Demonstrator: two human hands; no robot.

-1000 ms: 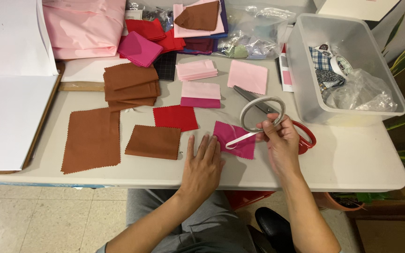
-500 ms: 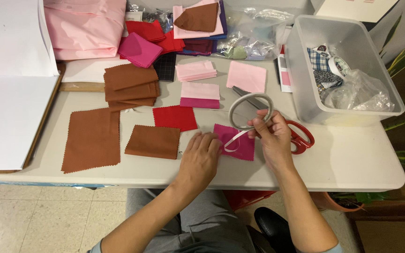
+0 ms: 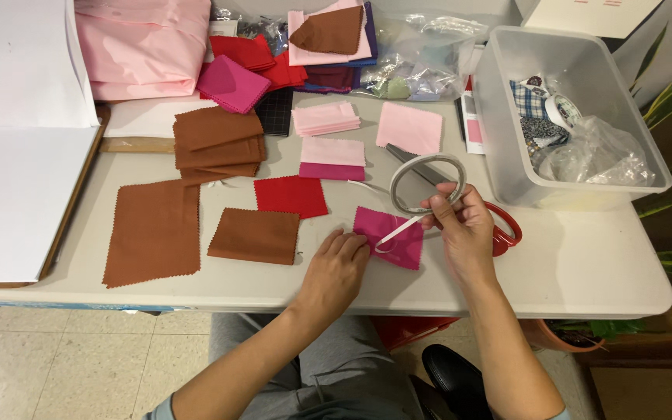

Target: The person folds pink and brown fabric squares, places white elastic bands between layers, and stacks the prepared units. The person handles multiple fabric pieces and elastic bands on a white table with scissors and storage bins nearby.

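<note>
A small magenta fabric square (image 3: 390, 236) with pinked edges lies near the table's front edge. My left hand (image 3: 342, 263) presses its left side flat. My right hand (image 3: 464, 225) holds a grey roll of tape (image 3: 426, 183) tilted upright above the square. A white strip of tape (image 3: 397, 231) runs from the roll down onto the magenta square. Red-handled scissors (image 3: 502, 227) lie under and behind my right hand, their blades pointing away to the upper left.
Brown fabric pieces (image 3: 152, 232), a red square (image 3: 290, 195) and pink squares (image 3: 332, 152) lie spread on the grey table (image 3: 585, 268). A clear plastic bin (image 3: 577, 183) with scraps stands at the right. White boards (image 3: 17, 194) cover the left side.
My right hand has carried the tape roll left and a little away from me, drawing the white strip out over the magenta square. My left hand stays on the fabric.
</note>
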